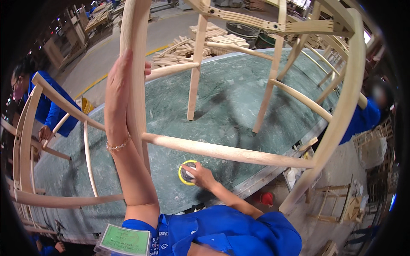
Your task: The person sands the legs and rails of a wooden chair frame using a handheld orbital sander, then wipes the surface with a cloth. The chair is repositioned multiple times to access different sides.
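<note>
A bare wooden chair frame (226, 150) stands on the green tabletop in front of me. My left hand (118, 87) is raised along its near left post (136, 51); the fingers lie against the wood and a fingertip shows on the post's far side. Below the frame's near rail, my right hand (202, 176) is closed on a round disc with a yellow rim (181, 174). The disc has a dark middle and a pale part under my fingers; its exact kind is unclear. It is close to the tabletop, but I cannot tell whether it touches.
The worn green table (171, 113) carries another wooden chair frame (64, 199) at left and more frames at far right. People in blue stand at the left (55, 109) and right (363, 119). Stacked wood pieces (218, 36) and dark tubs (242, 30) are beyond the table.
</note>
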### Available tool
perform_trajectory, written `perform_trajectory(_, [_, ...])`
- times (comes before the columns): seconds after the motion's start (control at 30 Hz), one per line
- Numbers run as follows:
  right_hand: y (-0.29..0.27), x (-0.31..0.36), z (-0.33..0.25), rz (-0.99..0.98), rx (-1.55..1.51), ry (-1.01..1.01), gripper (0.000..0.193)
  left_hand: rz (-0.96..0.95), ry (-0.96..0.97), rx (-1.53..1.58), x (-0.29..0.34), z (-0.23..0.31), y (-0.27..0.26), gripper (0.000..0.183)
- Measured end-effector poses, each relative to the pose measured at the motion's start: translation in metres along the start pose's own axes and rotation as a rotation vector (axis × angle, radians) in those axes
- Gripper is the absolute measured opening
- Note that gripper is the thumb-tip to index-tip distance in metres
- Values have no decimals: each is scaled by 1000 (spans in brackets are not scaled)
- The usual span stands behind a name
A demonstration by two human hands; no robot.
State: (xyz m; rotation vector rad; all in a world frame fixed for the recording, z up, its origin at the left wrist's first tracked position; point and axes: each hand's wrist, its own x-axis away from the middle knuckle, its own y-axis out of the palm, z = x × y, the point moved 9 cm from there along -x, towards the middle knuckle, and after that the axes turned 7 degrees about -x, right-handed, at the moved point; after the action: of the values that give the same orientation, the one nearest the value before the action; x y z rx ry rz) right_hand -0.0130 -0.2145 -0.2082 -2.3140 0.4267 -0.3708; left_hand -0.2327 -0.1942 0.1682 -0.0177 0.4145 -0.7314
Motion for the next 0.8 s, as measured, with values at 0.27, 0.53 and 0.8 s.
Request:
perform_trajectory(0.27, [-38, 45, -99, 208, -468, -172, 85, -11, 70, 176, 60, -2, -15, 46])
perform_trajectory(0.53, [-2, 42, -190, 174, -1014, -192, 76, -23, 156, 154, 152, 17, -25, 49])
perform_trajectory(0.8, [-1, 188, -123, 301, -986, 181, 42, -442, 255, 361, 271, 40, 24, 38])
